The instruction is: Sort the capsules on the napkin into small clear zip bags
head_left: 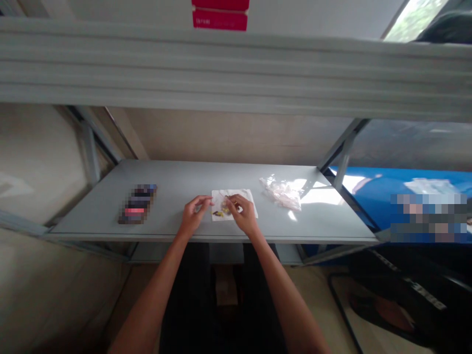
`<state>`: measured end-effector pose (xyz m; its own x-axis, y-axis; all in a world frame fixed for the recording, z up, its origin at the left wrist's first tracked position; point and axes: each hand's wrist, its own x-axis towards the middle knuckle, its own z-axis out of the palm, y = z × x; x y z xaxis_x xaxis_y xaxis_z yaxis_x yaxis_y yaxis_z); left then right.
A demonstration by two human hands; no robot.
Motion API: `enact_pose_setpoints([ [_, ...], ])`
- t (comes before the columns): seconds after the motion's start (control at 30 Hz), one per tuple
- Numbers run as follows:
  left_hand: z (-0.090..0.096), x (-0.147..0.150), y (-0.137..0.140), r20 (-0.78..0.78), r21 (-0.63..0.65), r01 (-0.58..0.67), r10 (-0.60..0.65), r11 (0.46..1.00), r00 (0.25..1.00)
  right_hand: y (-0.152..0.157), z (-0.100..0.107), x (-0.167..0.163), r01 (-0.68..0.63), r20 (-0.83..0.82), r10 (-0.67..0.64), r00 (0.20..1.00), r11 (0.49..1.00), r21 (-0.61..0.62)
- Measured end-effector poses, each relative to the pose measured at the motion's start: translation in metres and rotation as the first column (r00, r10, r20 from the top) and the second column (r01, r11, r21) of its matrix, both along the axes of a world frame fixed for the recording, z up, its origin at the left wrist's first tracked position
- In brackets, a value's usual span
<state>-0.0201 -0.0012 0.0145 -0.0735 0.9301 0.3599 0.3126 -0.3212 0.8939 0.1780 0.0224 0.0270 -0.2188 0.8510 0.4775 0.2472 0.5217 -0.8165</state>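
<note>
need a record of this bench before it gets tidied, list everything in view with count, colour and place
White sheet: one, white, mid-table
Small pieces: several, too small to count, yellow and dark, on the sheet
Clear bag: one, transparent with pale contents, right of the sheet
Pixelated item: one, mostly dark, table's left side
Table: one, grey, centre
Upper shelf edge: one, grey, across the top
Red boxes: apparently two, top edge
Blue surface: one, right
Dark fabric: pale strips, lower right
Trouser legs: two, dark, below the table
Left hand: one, bare, at the sheet's left edge
Right hand: one, bare, fingertips at the small pieces
</note>
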Motion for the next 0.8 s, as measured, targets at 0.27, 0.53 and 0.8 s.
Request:
enact_pose_setpoints([
  [0.27, -0.001, -0.001, -0.001, 0.050, -0.061, 0.119, -0.116, 0.991, 0.992, 0.003, -0.001, 0.006, -0.243, -0.138, 0.218, 0.966, 0.948, -0.205],
  [0.53, -0.002, -0.002, 0.002, -0.062, -0.059, 0.130, -0.133, 0.990, 0.989, -0.003, -0.020, 0.000, -0.168, -0.162, 0.143, 0.976, 0.974, -0.152],
  [0.8, 0.003, 0.014, 0.003, 0.007, -0.043, 0.162, -0.162, 0.986, 0.987, -0.003, -0.022, -0.003, -0.177, -0.245, 0.124, 0.962, 0.962, -0.206],
])
